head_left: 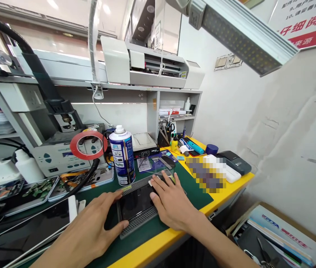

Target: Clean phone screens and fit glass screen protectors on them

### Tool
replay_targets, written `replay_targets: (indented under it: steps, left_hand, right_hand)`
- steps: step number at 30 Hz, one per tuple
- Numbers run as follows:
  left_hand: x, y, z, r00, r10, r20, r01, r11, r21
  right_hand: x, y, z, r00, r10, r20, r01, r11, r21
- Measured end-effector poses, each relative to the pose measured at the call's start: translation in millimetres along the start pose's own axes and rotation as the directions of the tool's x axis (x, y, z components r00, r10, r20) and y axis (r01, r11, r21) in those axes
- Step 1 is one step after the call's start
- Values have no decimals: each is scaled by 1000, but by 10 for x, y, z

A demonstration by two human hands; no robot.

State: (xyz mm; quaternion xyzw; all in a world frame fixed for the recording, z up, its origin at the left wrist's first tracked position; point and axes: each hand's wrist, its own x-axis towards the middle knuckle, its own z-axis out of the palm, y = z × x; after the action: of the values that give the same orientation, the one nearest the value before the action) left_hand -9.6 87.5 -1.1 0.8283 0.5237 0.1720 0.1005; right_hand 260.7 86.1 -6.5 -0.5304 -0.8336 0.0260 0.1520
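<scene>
– Firstly, location of the glossy black panel?
– Flat on a grey perforated plate, between both hands.

– Condition of the left hand?
– Thumb and forefinger spread wide about the left end of the panel: thumb at the near corner, forefinger towards the far one. Firmness of contact: impossible to tell.

– And of the right hand?
– Palm down, fingers extended and fanned apart, over the right end of the panel. Near the fingertips, a small white item, too small to identify.

– Supporting surface?
– Beneath the plate, a green mat; beneath the mat, a yellow bench.

– Items beyond the panel?
– Just behind, upright, a blue-and-white spray can. To its left, a red tape roll in front of a grey control unit.

– Left side?
– Dark-screened tablets, overlapping; farther back, a tray of circuit boards and a white bottle.

– Right side?
– Towards the rear, a yellow bottle and a blue tape roll; nearer, a white case against a dark grey case. Alongside, a pixelated patch, contents unreadable.

– Upper level?
– On the shelf, a white machine; overhead at right, a tilted LED lamp.
</scene>
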Motion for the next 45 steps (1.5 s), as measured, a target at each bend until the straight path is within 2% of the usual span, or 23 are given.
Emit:
replay_targets:
  steps: [9,15,18,21,25,27,29,32,33,34,36,37,39,41,45]
  left_hand:
    - [-13,20,-17,1000,5,-20,-5,1000,15]
    - [-18,-51,56,1000,-18,21,18,1000,9]
    - [-32,-54,57,1000,-4,19,4,1000,12]
    - [-46,-7,29,1000,13,-6,-13,999,37]
    - [-63,60,8,991,66,-118,-56,995,85]
    - [-65,70,6,973,97,-211,-83,994,75]
    - [-49,74,-13,928,117,-353,-112,993,36]
    - [51,115,-132,787,159,-596,-174,984,33]
    - [112,145,-201,736,172,-654,-185,981,50]
    - [187,182,-284,700,179,-691,-185,980,66]
    - [376,269,-472,655,155,-740,-157,985,68]
    - [483,309,-564,633,149,-759,-143,987,74]
    - [703,366,-714,603,197,-773,-158,979,126]
    - [906,378,-783,614,210,-761,-156,977,143]
    - [1192,317,-659,620,207,-757,-196,975,106]
  right_hand:
    - [-393,70,-34,1000,3,-18,-3,1000,5]
    - [-435,155,43,990,-4,-139,2,1000,-15]
    - [-379,220,148,956,-92,-280,82,995,-47]
    - [-308,284,255,887,-237,-396,208,971,-115]
    - [-259,278,224,839,-327,-435,318,943,-95]
    - [-247,232,89,859,-279,-430,328,944,42]
    - [-193,184,-118,904,-159,-397,274,928,253]
    - [57,149,-476,945,67,-321,138,808,573]
    - [192,147,-585,937,134,-322,118,747,655]
    - [348,145,-681,934,197,-298,96,667,739]
    - [702,132,-829,932,303,-200,49,441,896]
    - [887,113,-881,928,308,-207,64,415,907]
    - [1242,42,-947,921,302,-245,106,412,905]
    - [1542,-69,-977,901,304,-309,156,438,885]
    - [1850,-330,-957,852,235,-467,288,535,795]
